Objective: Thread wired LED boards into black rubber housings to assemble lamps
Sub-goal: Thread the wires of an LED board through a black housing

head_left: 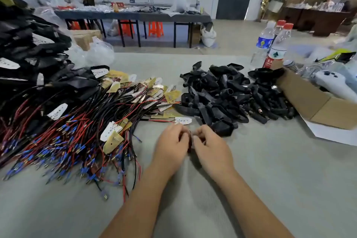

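Across the left and centre of the frame: a sprawling heap of wired LED boards (119, 114), white and yellow wedge-shaped plates on red and black leads tipped with blue connectors, spread over the grey-green table cover (270, 179). At far left, stacked high: a mound of assembled black lamps (29, 44), some showing white board faces. Right of centre: a pile of empty black rubber housings (231, 92), touching the board heap at its left edge. One white LED board (183, 120) lying apart, just above the hands. At the right edge: an open brown cardboard box (309, 98) with white objects inside, and behind it three clear plastic water bottles (274, 44), two with red caps. Upper part of the frame: a long grey workbench (135, 15), orange stools beneath, several blurred people at upper left, a dark door at upper right.

Lower centre: both forearms reaching in from the bottom edge. Left hand (171, 144) and right hand (210, 144) curled, knuckles up, fingertips drawn together and meeting in the middle, pinching a small dark piece (189, 142) with a hint of red between them. Mostly hidden by the fingers and blurred; cannot tell whether housing, wire or both. Hands just in front of the nearest housing of the pile, close to it but apart.
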Demonstrator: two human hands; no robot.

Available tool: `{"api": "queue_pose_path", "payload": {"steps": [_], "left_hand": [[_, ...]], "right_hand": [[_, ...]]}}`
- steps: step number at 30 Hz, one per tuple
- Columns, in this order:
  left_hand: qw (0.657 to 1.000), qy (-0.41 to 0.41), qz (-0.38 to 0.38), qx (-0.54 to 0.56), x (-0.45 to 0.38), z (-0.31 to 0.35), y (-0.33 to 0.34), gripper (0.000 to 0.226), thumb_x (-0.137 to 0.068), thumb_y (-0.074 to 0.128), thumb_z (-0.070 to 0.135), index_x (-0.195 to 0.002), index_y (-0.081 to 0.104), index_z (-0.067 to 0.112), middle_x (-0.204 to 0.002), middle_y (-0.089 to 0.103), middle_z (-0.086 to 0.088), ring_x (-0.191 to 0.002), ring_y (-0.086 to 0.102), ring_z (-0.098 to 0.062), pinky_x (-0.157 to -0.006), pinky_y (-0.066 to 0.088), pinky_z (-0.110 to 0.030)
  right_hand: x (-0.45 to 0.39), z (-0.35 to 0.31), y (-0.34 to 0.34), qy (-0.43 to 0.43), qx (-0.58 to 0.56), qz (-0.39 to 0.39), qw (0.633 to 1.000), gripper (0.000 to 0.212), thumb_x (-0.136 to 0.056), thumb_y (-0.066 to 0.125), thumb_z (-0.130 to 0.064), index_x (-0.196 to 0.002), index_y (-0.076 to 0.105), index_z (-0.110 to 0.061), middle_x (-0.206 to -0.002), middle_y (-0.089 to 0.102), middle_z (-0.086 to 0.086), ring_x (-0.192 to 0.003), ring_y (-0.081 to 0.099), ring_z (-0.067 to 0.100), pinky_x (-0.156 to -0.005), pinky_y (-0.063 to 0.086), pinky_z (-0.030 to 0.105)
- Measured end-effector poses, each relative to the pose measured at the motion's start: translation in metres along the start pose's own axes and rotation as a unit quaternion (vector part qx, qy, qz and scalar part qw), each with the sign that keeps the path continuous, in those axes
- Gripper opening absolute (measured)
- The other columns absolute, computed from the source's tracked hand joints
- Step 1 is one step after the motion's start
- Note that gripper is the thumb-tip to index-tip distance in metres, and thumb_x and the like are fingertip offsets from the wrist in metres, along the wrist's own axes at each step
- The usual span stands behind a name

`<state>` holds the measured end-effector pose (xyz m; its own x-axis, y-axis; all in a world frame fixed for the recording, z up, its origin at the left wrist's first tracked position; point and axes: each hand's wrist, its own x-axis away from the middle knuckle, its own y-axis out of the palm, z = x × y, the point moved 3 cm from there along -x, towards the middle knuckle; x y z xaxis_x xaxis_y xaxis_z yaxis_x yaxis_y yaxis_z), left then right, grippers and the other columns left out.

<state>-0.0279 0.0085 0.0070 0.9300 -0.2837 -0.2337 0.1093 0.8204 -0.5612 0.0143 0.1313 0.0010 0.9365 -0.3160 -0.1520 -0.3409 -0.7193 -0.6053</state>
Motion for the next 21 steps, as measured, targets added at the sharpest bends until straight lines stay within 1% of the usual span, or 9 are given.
{"api": "queue_pose_path", "payload": {"steps": [1, 3, 5, 7, 10, 14, 16, 18, 21], "left_hand": [[0.999, 0.017, 0.028, -0.020, 0.000, -0.003, -0.004, 0.018, -0.089, 0.044, 0.013, -0.094, 0.060, 0.020, -0.099, 0.060, 0.002, -0.093, 0.054, -0.018, -0.083, 0.045, -0.037], [0.984, 0.048, 0.075, -0.156, -0.004, -0.009, -0.012, 0.042, -0.080, 0.039, 0.014, -0.117, 0.058, 0.013, -0.118, 0.058, -0.007, -0.112, 0.049, -0.027, -0.095, 0.041, -0.042], [0.967, -0.013, 0.057, -0.250, -0.009, -0.020, -0.022, 0.059, -0.083, 0.042, 0.014, -0.142, 0.040, 0.014, -0.147, 0.041, -0.010, -0.139, 0.028, -0.033, -0.111, 0.028, -0.048], [0.959, -0.064, 0.017, -0.277, -0.013, -0.030, -0.027, 0.061, -0.092, 0.043, 0.017, -0.150, 0.026, 0.021, -0.159, 0.024, -0.003, -0.148, 0.008, -0.028, -0.115, 0.017, -0.048], [0.935, -0.057, 0.005, -0.350, -0.013, -0.036, -0.027, 0.050, -0.095, 0.040, 0.021, -0.145, 0.034, 0.023, -0.154, 0.030, 0.002, -0.143, 0.017, -0.026, -0.112, 0.022, -0.042], [0.922, -0.044, 0.054, -0.381, -0.012, -0.032, -0.029, 0.044, -0.094, 0.043, 0.020, -0.138, 0.044, 0.027, -0.137, 0.043, -0.001, -0.126, 0.032, -0.028, -0.100, 0.029, -0.038], [0.918, -0.055, 0.064, -0.388, -0.013, -0.033, -0.029, 0.038, -0.095, 0.043, 0.022, -0.132, 0.050, 0.027, -0.132, 0.045, -0.003, -0.122, 0.034, -0.029, -0.097, 0.030, -0.038], [0.918, -0.060, 0.073, -0.384, -0.013, -0.033, -0.031, 0.027, -0.097, 0.044, 0.027, -0.121, 0.056, 0.025, -0.127, 0.047, -0.003, -0.120, 0.035, -0.029, -0.096, 0.030, -0.037], [0.915, -0.048, 0.080, -0.393, -0.012, -0.032, -0.031, 0.019, -0.100, 0.045, 0.033, -0.112, 0.055, 0.023, -0.122, 0.052, 0.000, -0.121, 0.036, -0.026, -0.097, 0.029, -0.037]], "right_hand": [[0.001, -0.004, 0.003, -0.037, 0.048, -0.014, 0.998, 0.003, -0.088, 0.051, -0.034, -0.088, 0.049, -0.033, -0.081, 0.060, -0.013, -0.074, 0.054, 0.008, -0.062, 0.043, 0.032], [0.007, -0.015, 0.010, -0.146, 0.127, -0.035, 0.980, 0.010, -0.083, 0.053, -0.033, -0.086, 0.044, -0.031, -0.081, 0.054, -0.011, -0.075, 0.049, 0.011, -0.059, 0.034, 0.031], [0.014, -0.022, 0.014, -0.237, 0.175, -0.052, 0.954, 0.006, -0.083, 0.057, -0.030, -0.085, 0.051, -0.029, -0.081, 0.053, -0.008, -0.079, 0.049, 0.014, -0.060, 0.028, 0.029], [0.015, -0.024, 0.014, -0.290, 0.215, -0.045, 0.931, 0.011, -0.086, 0.057, -0.029, -0.094, 0.064, -0.028, -0.083, 0.059, -0.006, -0.082, 0.055, 0.019, -0.065, 0.034, 0.030], [0.014, -0.022, 0.014, -0.243, 0.269, -0.037, 0.931, 0.026, -0.093, 0.045, -0.037, -0.110, 0.063, -0.031, -0.091, 0.066, -0.004, -0.090, 0.060, 0.020, -0.074, 0.042, 0.034], [0.007, -0.008, 0.003, -0.120, 0.303, 0.027, 0.945, 0.023, -0.092, 0.040, -0.034, -0.097, 0.059, -0.022, -0.089, 0.067, -0.001, -0.086, 0.060, 0.027, -0.063, 0.032, 0.035], [0.005, -0.003, -0.002, -0.078, 0.306, 0.026, 0.948, 0.024, -0.093, 0.040, -0.032, -0.099, 0.059, -0.019, -0.091, 0.067, 0.001, -0.087, 0.060, 0.028, -0.065, 0.035, 0.035], [0.005, -0.003, -0.003, -0.076, 0.302, 0.023, 0.950, 0.027, -0.093, 0.040, -0.031, -0.104, 0.061, -0.020, -0.094, 0.067, 0.001, -0.089, 0.060, 0.027, -0.070, 0.041, 0.035], [0.007, -0.007, -0.001, -0.106, 0.265, 0.004, 0.958, 0.028, -0.094, 0.043, -0.032, -0.108, 0.065, -0.023, -0.098, 0.066, 0.000, -0.094, 0.059, 0.024, -0.073, 0.042, 0.034]]}}
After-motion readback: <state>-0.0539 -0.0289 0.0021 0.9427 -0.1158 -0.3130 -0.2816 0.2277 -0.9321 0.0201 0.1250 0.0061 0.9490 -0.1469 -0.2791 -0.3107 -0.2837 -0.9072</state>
